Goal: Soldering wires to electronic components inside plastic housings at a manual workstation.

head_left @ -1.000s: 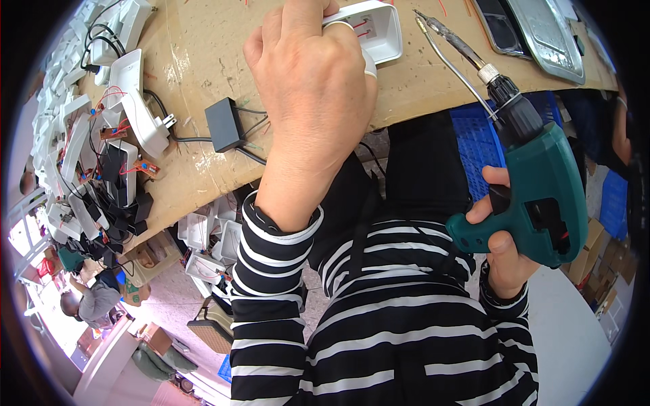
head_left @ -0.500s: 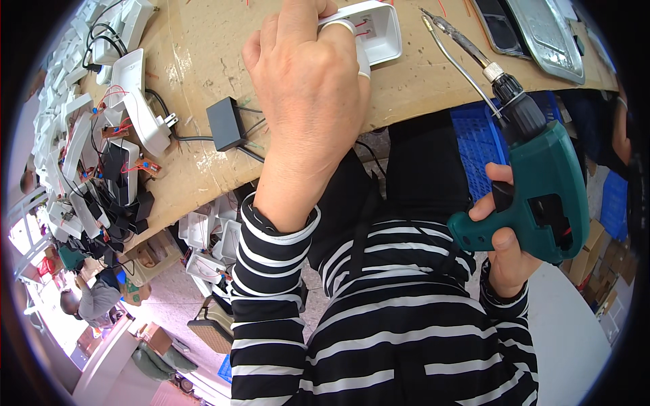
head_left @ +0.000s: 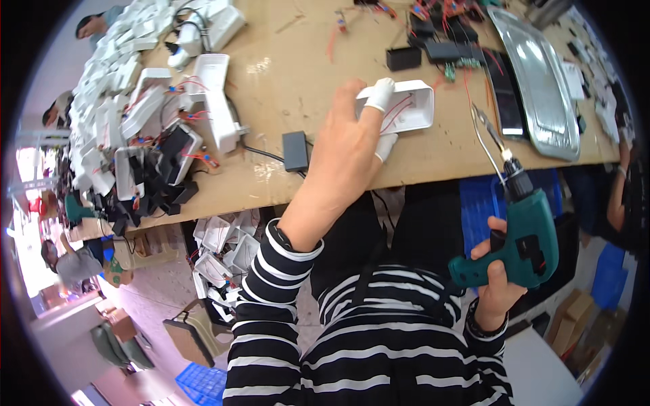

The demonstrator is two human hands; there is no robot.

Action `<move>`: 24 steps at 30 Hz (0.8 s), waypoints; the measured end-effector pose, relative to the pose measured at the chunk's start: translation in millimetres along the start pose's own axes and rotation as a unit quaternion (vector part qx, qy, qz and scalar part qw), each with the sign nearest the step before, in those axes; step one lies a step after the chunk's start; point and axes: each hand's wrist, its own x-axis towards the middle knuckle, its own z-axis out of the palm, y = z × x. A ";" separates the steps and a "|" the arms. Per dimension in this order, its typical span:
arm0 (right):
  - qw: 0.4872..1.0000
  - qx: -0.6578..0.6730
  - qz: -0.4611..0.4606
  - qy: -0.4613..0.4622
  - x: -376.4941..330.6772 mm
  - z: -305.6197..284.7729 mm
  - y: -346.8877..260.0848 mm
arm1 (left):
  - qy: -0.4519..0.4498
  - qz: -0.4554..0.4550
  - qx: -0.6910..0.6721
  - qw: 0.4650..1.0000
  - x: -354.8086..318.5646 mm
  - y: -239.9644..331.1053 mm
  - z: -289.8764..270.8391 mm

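My left hand [head_left: 344, 149], with white finger cots on its thumb and a finger, grips the near-left side of a white plastic housing [head_left: 424, 108]. This open-topped housing sits on the table near its front edge, and thin red wires [head_left: 399, 116] run inside it. In my right hand [head_left: 497, 291] is a green soldering gun [head_left: 520, 237], held by its handle with its tip pointing up and away. The tip and the thin metal feed tube beside it are right of the housing, apart from it. A black adapter box [head_left: 295, 151] lies left of my left wrist.
White housings [head_left: 125, 64] are heaped at the left, with black boxes and wired small boards before them. A metal tray [head_left: 535, 81] and a dark phone-like slab [head_left: 509, 111] lie at the right. Blue crates [head_left: 477, 203] stand below the table; other people are nearby.
The view has shifted, so more of the far table shows. My left fingers, partly cut off before, now show gripping the housing. The soldering gun stays in my right hand.
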 end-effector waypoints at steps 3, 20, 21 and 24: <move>1.000 0.016 -0.007 0.012 -4.0 0.1 -1.9 | 0.113 -0.095 -0.229 0.962 -4.5 -5.9 -32.8; 0.979 0.170 -0.020 -0.109 17.0 -19.8 19.4 | 0.160 -0.532 0.004 0.832 -322.7 -76.6 -204.7; 0.979 0.169 -0.018 -0.116 17.5 -18.8 21.0 | 0.155 -0.548 0.035 0.821 -340.3 -81.8 -195.4; 0.976 0.172 -0.018 -0.131 18.7 -18.0 17.3 | 0.191 -0.591 0.101 0.778 -396.1 -103.8 -164.6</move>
